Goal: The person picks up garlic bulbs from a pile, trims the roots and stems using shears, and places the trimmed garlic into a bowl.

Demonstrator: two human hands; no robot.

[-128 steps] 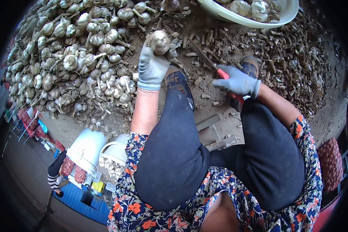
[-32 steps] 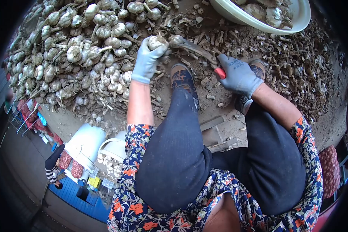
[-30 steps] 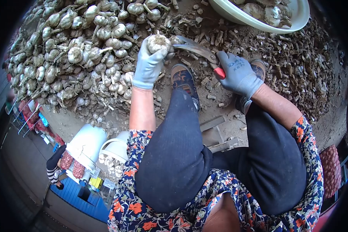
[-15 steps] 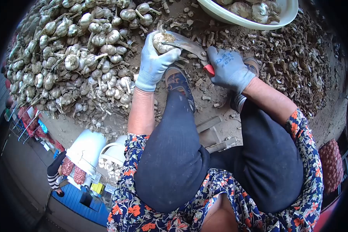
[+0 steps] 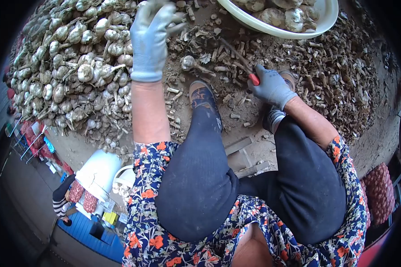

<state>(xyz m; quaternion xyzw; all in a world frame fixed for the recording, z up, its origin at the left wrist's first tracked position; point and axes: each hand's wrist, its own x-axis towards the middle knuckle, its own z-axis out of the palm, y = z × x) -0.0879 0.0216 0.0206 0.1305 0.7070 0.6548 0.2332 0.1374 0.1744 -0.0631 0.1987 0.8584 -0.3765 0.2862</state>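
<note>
As we look down over dark trousers (image 5: 194,178), we see the gloved right hand (image 5: 272,86) closed around red-handled shears (image 5: 237,56). Beyond one shoe (image 5: 202,95), a loose garlic bulb (image 5: 188,62) lies on the ground near stalk pieces (image 5: 220,68). Farther up, the gloved left hand (image 5: 149,41), blurred, spreads its fingers over the edge of a garlic heap (image 5: 75,84); we cannot tell whether it touches any. At the top, a pale basin (image 5: 298,35) holds more bulbs (image 5: 274,17).

no legible text, labels, or numbers
</note>
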